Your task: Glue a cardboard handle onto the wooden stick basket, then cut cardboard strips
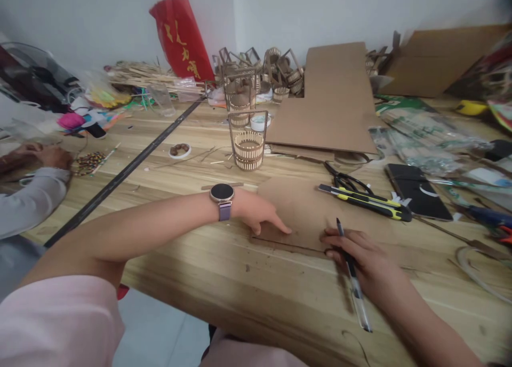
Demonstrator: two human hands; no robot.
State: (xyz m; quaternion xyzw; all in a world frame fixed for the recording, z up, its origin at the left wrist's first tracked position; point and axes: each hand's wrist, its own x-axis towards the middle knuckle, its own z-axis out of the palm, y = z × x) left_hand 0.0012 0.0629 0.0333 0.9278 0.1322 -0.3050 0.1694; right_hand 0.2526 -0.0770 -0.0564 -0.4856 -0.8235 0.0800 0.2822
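Observation:
A small brown cardboard piece (pixel 304 207) lies flat near the table's front edge. My left hand (pixel 262 211), wearing a watch (pixel 222 193) on its wrist, rests on the left part of this cardboard. Its index finger is stretched out onto the surface, thumb apart, and nothing shows in its grasp. At the right part of the cardboard, my right hand (pixel 360 249) is closed around a pen (pixel 354 281). The pen slants, its dark end up and its clear barrel reaching below the hand. A yellow-and-black utility knife (pixel 366 200) and black-handled scissors (pixel 346 180) lie just beyond.
A slatted bamboo basket (pixel 248 151) stands behind the cardboard, with several more at the back. Large cardboard sheets (pixel 336 100) lie behind it. A black phone (pixel 418 191) is at right. A dark strip (pixel 132 167) crosses the left side, beside another person's hands (pixel 46 156).

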